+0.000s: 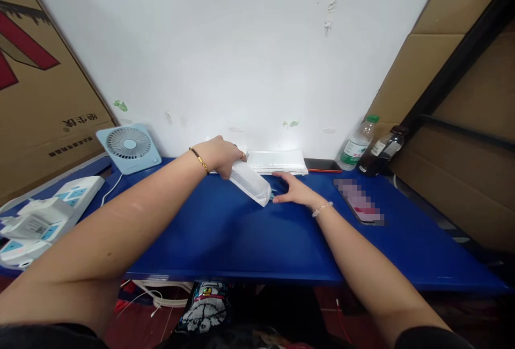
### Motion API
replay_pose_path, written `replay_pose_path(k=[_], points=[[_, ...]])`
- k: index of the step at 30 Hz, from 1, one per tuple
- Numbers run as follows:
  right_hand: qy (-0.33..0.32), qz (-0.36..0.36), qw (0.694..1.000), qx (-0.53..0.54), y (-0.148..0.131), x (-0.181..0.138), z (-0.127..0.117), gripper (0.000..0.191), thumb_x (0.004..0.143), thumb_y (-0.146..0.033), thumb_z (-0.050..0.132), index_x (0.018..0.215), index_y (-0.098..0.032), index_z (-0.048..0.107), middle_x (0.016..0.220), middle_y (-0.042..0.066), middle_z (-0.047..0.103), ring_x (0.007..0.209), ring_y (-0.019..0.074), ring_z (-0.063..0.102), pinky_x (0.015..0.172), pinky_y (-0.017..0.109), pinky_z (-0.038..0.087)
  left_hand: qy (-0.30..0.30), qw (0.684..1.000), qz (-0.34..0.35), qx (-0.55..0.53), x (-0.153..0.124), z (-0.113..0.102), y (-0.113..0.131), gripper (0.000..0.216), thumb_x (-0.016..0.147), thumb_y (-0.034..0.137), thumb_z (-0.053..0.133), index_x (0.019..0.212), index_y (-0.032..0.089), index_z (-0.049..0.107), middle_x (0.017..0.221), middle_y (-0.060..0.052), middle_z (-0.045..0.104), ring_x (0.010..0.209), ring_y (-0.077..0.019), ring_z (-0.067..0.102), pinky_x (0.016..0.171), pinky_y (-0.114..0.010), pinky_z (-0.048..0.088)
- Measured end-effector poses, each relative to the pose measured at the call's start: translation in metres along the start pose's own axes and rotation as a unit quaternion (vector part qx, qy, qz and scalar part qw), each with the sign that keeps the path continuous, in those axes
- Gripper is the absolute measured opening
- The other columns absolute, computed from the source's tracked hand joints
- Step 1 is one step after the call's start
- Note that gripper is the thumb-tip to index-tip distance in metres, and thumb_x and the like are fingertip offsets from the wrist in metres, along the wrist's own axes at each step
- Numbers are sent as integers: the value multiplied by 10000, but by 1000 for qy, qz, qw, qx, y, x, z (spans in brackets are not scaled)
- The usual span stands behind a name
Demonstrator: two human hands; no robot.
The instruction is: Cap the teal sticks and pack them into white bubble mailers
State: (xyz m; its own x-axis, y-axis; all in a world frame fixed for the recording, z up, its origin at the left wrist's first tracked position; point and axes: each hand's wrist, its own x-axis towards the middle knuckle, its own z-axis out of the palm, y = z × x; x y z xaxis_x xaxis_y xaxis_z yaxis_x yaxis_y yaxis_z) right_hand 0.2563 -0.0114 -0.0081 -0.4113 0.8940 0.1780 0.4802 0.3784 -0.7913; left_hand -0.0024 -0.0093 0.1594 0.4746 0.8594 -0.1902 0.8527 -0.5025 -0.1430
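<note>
My left hand (226, 157) is closed on the upper end of a slim white pouch (251, 181), which slants down to the right above the blue table (225, 231). At the pouch's lower end a small light-blue thing (272, 194) shows; its kind I cannot make out. Just right of that end is my right hand (295, 190), thumb and fingers apart around the blue bit. Whether a fingertip touches it I cannot tell. Behind both hands, a stack of flat white packs (277, 161) lies against the wall.
On the left stand a light-blue fan (129, 147) and a white power strip (76, 198) with a plugged-in adapter. To the right are a phone (360, 201), a dark flat case with an orange edge (324, 165), a clear bottle (357, 145) and a dark-filled bottle (382, 153). Cardboard flanks both sides.
</note>
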Motion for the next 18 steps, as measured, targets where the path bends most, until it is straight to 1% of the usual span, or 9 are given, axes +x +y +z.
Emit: replay_pose_path(k=[2,4,6,9,11,13,15,18], points=[[-46,-42,996,-67,-1,0,3,1009,474,-500,833,1358,-235,424,1364,118,440,1245,318,408,1043,475,310,4,1000,-1,5,-2,-5,0,629,514,225,742,1118,359,628,951,3,682,1002,-267,576,1007,-386,265],[-54,-60,991,-111,-3,1,11,1036,483,-536,817,1380,-226,399,1360,128,448,1247,335,403,1043,498,293,0,1000,2,22,-4,-9,-1,656,498,195,744,1123,357,625,940,6,677,994,-267,573,1006,-394,264],[-38,-68,987,-137,-5,3,18,925,556,-557,777,1351,-225,438,1326,124,479,1212,325,436,1020,489,319,-5,1000,-2,30,-3,-10,-5,665,497,175,744,1128,347,624,924,4,671,1002,-272,563,1006,-405,262],[-25,-84,983,-162,-8,5,25,609,696,-532,696,1208,-228,567,1251,103,535,1133,293,495,980,449,363,2,1000,-28,13,-1,-7,-17,608,540,194,738,1123,333,629,906,-3,664,1038,-277,536,1010,-413,261],[-23,-95,979,-177,-9,5,27,475,753,-512,650,1135,-234,608,1230,89,547,1112,280,507,972,430,372,6,999,-48,10,-1,-5,-28,594,558,223,742,1131,327,623,934,-10,660,1072,-287,508,1010,-413,265],[-23,-101,977,-189,-9,5,27,439,779,-512,622,1128,-246,614,1236,82,543,1121,278,503,977,427,372,3,998,-66,16,-5,-5,-41,620,560,275,755,1159,329,603,1005,-14,649,1124,-308,461,1010,-413,267],[-26,-102,975,-194,-8,5,27,443,792,-518,604,1152,-260,609,1253,83,533,1146,284,491,988,434,366,-1,996,-82,23,-10,-6,-54,657,564,340,760,1194,338,575,1078,-9,628,1178,-333,405,1010,-420,265],[-31,-103,973,-202,-6,4,27,459,806,-526,583,1188,-274,599,1284,89,513,1198,295,459,1011,448,351,-4,994,-105,35,-21,-12,-70,684,583,396,748,1233,336,542,1122,-13,602,1208,-351,362,1009,-440,253]])
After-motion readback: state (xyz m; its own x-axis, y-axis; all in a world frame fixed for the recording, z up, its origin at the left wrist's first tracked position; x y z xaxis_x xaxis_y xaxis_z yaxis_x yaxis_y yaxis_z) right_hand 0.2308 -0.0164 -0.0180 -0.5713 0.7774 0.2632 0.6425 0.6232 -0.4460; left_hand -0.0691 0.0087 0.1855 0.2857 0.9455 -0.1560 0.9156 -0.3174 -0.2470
